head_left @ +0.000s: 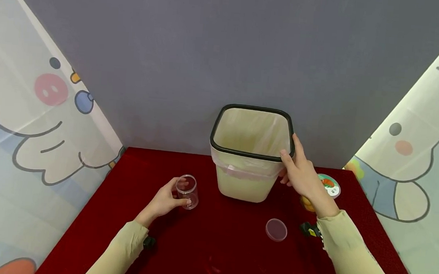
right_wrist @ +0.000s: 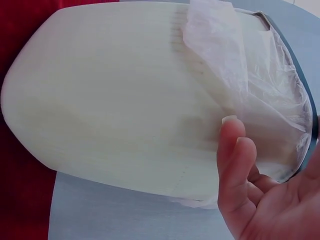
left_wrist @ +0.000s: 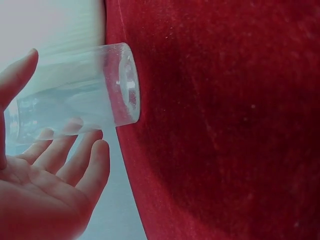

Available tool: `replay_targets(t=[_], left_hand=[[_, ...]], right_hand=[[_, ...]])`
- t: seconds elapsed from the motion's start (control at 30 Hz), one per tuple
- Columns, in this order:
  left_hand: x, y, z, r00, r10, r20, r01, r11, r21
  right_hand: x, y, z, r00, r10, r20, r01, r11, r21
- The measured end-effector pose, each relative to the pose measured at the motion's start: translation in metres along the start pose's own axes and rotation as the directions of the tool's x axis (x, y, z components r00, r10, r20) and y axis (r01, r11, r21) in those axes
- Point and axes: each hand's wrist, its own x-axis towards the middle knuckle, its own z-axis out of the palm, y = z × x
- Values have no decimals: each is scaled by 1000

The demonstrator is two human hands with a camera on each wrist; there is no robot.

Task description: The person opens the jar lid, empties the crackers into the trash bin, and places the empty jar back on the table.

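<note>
1. Pale sleeves [head_left: 360,257] lay nearest the head camera, at its lower edge, with red cloth [head_left: 212,238] beneath them.
2. The left hand [head_left: 163,201] held a clear cup [head_left: 193,192]: thumb on one side, fingers curved loosely round the other, the palm off its wall. How firmly it gripped could not be told.
3. That cup stood upright on the cloth, left of the bin [head_left: 242,187] and apart from it. It looked light, stiff and smooth, likely slippery and perhaps brittle; a gentle hold round the middle of its side seemed best.
4. The right hand [head_left: 302,174] pinched the bin's near right corner, thumb over the black rim [head_left: 252,155], index finger along the outside, the others bent below.
5. The bin appeared to stand upright on the cloth, its bag [head_left: 236,171] folded down outside the rim. Probably thin plastic, it should be light for its bulk, with walls that gave a little; the rim offered the firmest hold, while the bag looked soft and apt to slide or tear.
6. A round disc [head_left: 276,229] lay flat on the cloth, nearer the person than the bin, touched by neither hand. Just beside the right wrist showed a carrot-printed tub [head_left: 328,186], partly hidden.
</note>
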Motion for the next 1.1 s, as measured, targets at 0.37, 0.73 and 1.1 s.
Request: replay_targets(t=[0.37,0.73,1.1], left_hand=[[-3,1,-4,1000,0,-1,0,1000,6],[-8,1,-9,999,-18,-42,18,1000,-2],[-14,-4,-14,998,-8,-65,5,999,-43]], right_hand=[[-7,9,0,998,-57,-26,57,998,-6],[-17,31,1,978,-167,-127,156,983,-92],[-30,67,-2,959,-183,-216,138,969,-204]])
